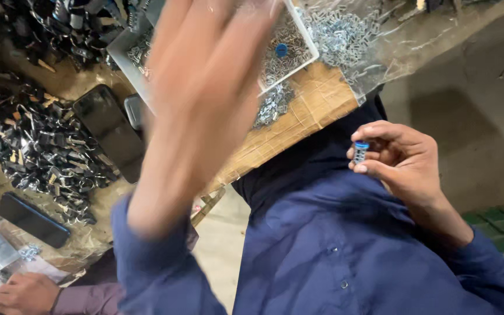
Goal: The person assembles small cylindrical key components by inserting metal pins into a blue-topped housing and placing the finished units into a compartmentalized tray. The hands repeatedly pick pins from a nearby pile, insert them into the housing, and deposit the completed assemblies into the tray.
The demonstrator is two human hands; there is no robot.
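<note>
Biggest thing in shot is the left hand (pixel 205 76), raised up at 12 o'clock, blurred, fingers spread apart and holding nothing. It hangs over a white tray (pixel 298 55) full of small metal clips, sitting on a cardboard-covered surface (pixel 316 102). Off at 9 o'clock there's a heap of dark metal clasps (pixel 42 151) and a black phone (pixel 109 131); someone else's hand (pixel 21 293) rests at 7 o'clock.

The right hand (pixel 401 157) at 3 o'clock has its grip pinched shut on a tiny spool (pixel 360 151), thumb underneath, fingertips on top. It's a short silvery cylinder with a blue cap. I'd guess it's light and rigid, smooth enough to slip, so pinching across the sides makes sense.
</note>
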